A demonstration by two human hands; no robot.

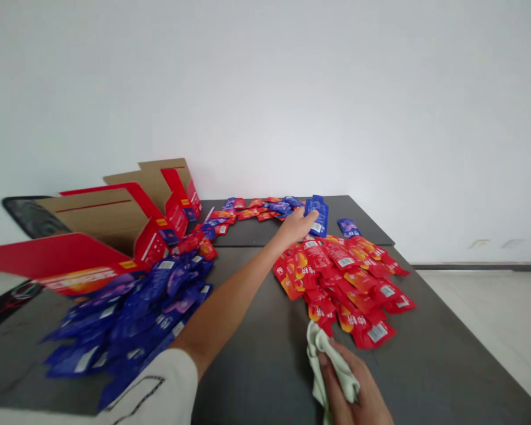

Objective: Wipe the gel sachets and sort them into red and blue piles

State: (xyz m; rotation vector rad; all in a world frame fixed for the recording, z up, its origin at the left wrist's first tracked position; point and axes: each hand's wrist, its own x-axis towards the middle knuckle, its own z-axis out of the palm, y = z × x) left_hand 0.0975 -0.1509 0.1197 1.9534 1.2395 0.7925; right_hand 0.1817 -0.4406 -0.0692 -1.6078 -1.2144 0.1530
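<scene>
My left hand [297, 224] reaches far across the dark table [429, 366] and grips several blue sachets [317, 213] at the far side. Just below it lies a spread pile of red sachets [345, 277]. My right hand [351, 392] rests near the table's front edge, its fingers closed on a crumpled pale green cloth [325, 360]. A large heap of blue sachets [128, 319] lies at the left, beside my left forearm.
Open red-and-brown cardboard boxes [115, 230] stand at the left rear. A row of mixed red and blue sachets [252, 211] runs along the far edge, and one blue sachet [348, 227] lies apart at right. A white wall rises behind; pale floor shows at right.
</scene>
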